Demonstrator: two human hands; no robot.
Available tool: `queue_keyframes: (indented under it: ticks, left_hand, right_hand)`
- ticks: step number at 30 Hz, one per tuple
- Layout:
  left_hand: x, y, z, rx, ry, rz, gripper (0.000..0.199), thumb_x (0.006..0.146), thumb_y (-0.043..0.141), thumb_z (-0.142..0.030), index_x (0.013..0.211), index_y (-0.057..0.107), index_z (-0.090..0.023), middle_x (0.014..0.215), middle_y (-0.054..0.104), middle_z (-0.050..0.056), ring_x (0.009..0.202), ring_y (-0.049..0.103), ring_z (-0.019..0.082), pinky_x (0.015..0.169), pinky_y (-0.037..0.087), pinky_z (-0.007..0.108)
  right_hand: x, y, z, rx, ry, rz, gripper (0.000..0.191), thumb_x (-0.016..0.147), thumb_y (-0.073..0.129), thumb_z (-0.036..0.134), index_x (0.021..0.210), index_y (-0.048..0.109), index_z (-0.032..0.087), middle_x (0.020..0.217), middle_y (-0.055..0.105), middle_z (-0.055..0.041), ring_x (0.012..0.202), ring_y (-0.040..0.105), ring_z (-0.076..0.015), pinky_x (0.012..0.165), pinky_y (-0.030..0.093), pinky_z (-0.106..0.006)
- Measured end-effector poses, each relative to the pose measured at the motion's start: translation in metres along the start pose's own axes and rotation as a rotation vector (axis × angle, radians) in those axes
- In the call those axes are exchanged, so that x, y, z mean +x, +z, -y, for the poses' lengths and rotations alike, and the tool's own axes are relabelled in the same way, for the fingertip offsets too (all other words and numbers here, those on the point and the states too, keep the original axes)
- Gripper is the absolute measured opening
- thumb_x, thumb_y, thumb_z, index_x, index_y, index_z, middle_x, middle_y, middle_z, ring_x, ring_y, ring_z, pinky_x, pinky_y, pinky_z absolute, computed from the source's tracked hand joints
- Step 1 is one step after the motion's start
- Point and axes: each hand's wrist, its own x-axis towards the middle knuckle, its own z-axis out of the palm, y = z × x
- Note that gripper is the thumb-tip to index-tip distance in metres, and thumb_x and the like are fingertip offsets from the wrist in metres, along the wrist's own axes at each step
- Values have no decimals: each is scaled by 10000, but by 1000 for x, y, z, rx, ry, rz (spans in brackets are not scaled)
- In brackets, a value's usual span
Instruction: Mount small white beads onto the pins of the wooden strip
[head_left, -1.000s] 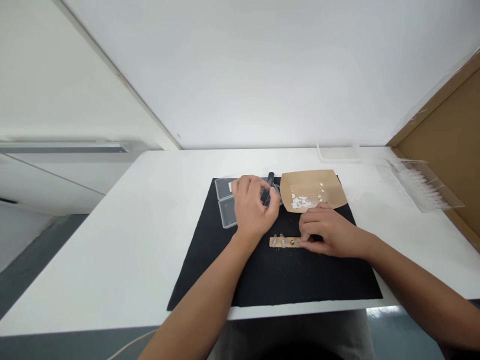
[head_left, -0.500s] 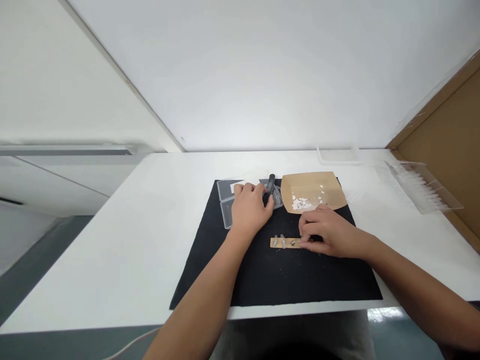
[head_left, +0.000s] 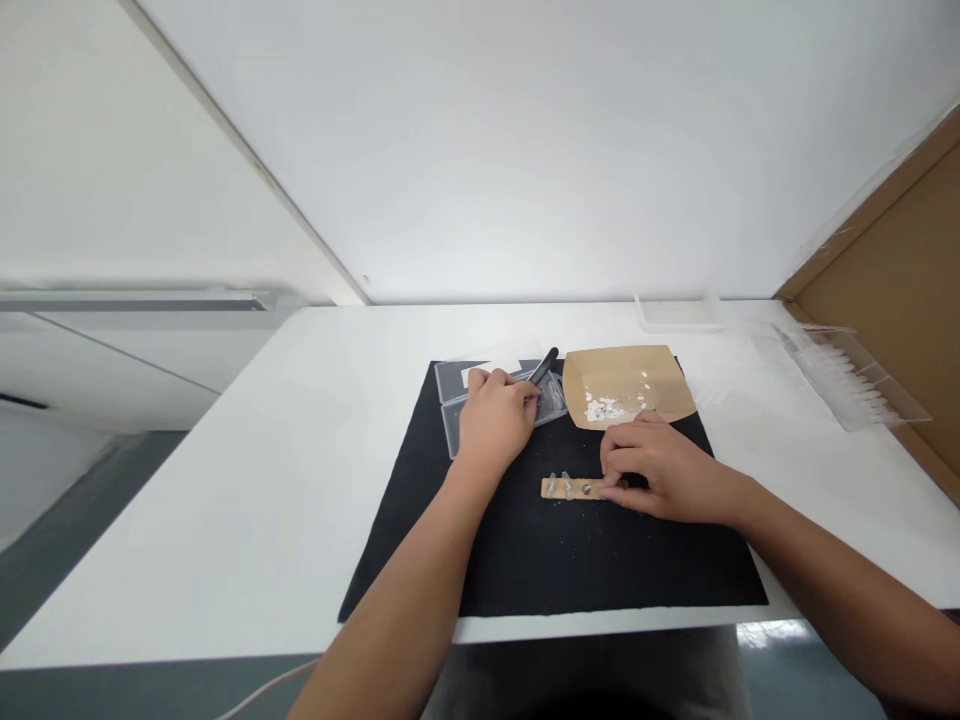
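Observation:
My left hand is closed on a slim dark tool, over an open clear plastic case that has small clear pieces in its right part. On the black mat lies a narrow tan strip. Two small clear tubes and a small round hole or metallic spot show on it. The fingers of my right hand are pinched on the strip's right end, which they partly hide. Just behind my right hand sits a brown paper tray with small white flakes in it.
At the back right of the white table stands a clear tray. A clear box with rows of translucent tips lies near the brown board on the right. Tiny crumbs dot the mat.
The dark tool has tilted further to the right, and my left fingers have drawn together around its lower end. My right hand stays at the strip's right end.

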Motion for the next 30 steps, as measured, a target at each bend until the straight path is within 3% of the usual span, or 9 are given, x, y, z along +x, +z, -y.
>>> queue_keyframes:
  ticks: [10, 16, 23, 27, 30]
  left_hand:
    - [1, -6, 4, -28, 58, 64, 184, 912, 701, -330, 932, 852, -226, 971, 674, 147, 1040, 497, 357, 936, 495, 515]
    - [1, -3, 12, -113, -18, 92, 107, 826, 829, -336, 906, 866, -275, 1011, 676, 124, 1040, 469, 341, 938, 501, 497]
    - [3, -3, 12, -107, 8, 100, 80, 859, 791, -305, 837, 863, -276, 987, 665, 131, 1028, 473, 338, 940, 502, 524]
    - [4, -6, 8, -92, 40, 100, 98, 864, 765, -243, 809, 846, -249, 1028, 669, 132, 1052, 457, 344, 971, 491, 520]
    - [4, -8, 4, -75, 106, 37, 110, 884, 733, -233, 805, 808, -219, 1089, 664, 140, 1094, 455, 357, 976, 484, 524]
  right_hand:
    - [1, -2, -1, 13, -14, 10, 168, 988, 691, 303, 855, 690, 200, 970, 678, -32, 859, 613, -162, 853, 360, -356]
    - [1, -1, -1, 28, -25, -5, 144, 974, 702, 283, 855, 693, 202, 956, 686, -35, 855, 618, -164, 866, 380, -360]
    - [3, -5, -7, 98, -48, -10, 115, 985, 691, 295, 891, 702, 231, 951, 730, -19, 880, 663, -161, 851, 445, -348]
    - [3, -9, -13, 67, -39, -129, 121, 1012, 642, 303, 920, 680, 233, 982, 743, -47, 900, 672, -187, 822, 485, -356]
    - [4, -9, -16, -7, -14, -255, 99, 1007, 639, 288, 927, 667, 238, 958, 746, -48, 891, 678, -201, 807, 482, -364]
